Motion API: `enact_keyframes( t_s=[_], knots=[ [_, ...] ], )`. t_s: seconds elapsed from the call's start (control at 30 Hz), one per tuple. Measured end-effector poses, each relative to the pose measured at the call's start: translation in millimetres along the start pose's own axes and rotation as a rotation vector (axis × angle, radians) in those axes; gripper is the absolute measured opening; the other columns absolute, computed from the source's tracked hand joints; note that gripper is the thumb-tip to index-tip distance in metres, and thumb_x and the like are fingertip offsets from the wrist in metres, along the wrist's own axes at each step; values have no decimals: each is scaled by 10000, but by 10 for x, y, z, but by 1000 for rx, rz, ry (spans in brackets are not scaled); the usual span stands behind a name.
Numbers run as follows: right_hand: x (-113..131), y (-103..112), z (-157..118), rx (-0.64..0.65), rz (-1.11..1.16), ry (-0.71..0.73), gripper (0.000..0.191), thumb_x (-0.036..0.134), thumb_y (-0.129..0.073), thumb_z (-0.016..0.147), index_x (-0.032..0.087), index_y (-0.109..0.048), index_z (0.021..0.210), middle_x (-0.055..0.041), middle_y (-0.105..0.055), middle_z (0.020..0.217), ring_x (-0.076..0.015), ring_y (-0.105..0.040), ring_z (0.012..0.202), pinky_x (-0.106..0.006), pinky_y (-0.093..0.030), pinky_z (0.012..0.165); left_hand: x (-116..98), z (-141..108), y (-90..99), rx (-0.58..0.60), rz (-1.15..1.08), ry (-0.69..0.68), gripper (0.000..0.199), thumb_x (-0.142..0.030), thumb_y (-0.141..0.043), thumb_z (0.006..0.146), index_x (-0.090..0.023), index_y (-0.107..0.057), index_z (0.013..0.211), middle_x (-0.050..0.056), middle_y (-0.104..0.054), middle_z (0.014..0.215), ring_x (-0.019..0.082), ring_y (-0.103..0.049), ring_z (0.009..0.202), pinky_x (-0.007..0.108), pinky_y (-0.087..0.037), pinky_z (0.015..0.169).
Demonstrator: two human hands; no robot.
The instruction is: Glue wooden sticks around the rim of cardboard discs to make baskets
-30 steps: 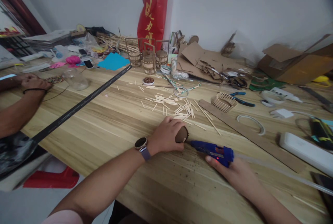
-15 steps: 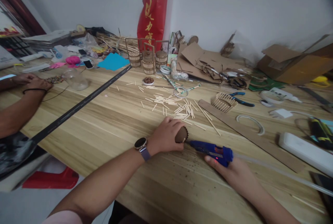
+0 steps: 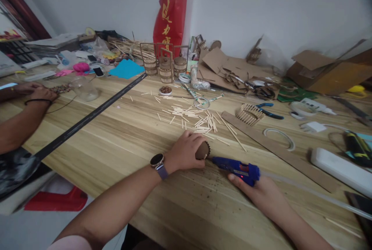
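Note:
My left hand [image 3: 188,150] is closed round a small brown cardboard disc [image 3: 202,150] with a ridged dark rim, held on edge just above the wooden table. In my right hand [image 3: 255,188] is a blue hot glue gun [image 3: 235,168], its red light lit and a clear glue stick running out behind. The gun's nozzle points left, close to the lower edge of the disc; whether it touches I cannot tell. Beyond the disc lie many short cut wooden sticks [image 3: 203,124]. Dark crumbs are scattered below my hands.
A brown cardboard strip [image 3: 276,151] and a half-built stick ring [image 3: 250,114] lie to the right, near blue-handled pliers [image 3: 271,111]. Small finished baskets [image 3: 166,68] stand at the back before a red bag [image 3: 170,21]. At left, another person's hands [image 3: 40,93] rest on the table.

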State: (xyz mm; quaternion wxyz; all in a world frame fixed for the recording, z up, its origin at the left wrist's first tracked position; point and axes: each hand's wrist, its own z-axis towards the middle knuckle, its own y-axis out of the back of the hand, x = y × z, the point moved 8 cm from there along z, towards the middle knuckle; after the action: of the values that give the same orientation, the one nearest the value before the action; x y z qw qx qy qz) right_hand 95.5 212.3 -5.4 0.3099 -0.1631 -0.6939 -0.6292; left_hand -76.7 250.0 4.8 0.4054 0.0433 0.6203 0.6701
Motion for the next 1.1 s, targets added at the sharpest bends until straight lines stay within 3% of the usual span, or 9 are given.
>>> enact_keyframes(
  t_s=[0.2, 0.53, 0.83, 1.1],
  knots=[
    [-12, 3, -2, 11, -22, -32, 401, 540, -494, 760, 234, -743, 832, -59, -759, 725, -286, -709, 682, -375, -567, 624, 9, 1, -5, 1, -3, 7, 634, -318, -742, 658, -182, -510, 1232, 75, -570, 1276, 288, -458, 1136, 413, -379, 1025],
    [-22, -1, -5, -10, -20, -16, 400, 541, -498, 765, 242, -745, 859, -60, -772, 794, -284, -716, 732, -360, -562, 648, 7, -4, -3, 0, 4, 2, 634, -319, -744, 656, -174, -518, 1230, 77, -568, 1275, 288, -462, 1133, 408, -378, 1023],
    [-4, 3, 5, -18, -59, -34, 428, 559, -471, 749, 231, -742, 801, -59, -746, 663, -279, -698, 624, -359, -551, 579, -3, 5, 11, 2, -16, -3, 623, -299, -744, 659, -176, -514, 1224, 87, -571, 1272, 286, -466, 1143, 416, -373, 1029],
    [-26, -6, -9, -11, -46, -7, 390, 534, -499, 781, 246, -749, 861, -53, -770, 762, -277, -712, 697, -354, -557, 636, 2, 4, 0, 3, -10, -3, 617, -313, -735, 665, -195, -507, 1226, 79, -568, 1278, 290, -460, 1144, 425, -369, 1029]
  ],
)
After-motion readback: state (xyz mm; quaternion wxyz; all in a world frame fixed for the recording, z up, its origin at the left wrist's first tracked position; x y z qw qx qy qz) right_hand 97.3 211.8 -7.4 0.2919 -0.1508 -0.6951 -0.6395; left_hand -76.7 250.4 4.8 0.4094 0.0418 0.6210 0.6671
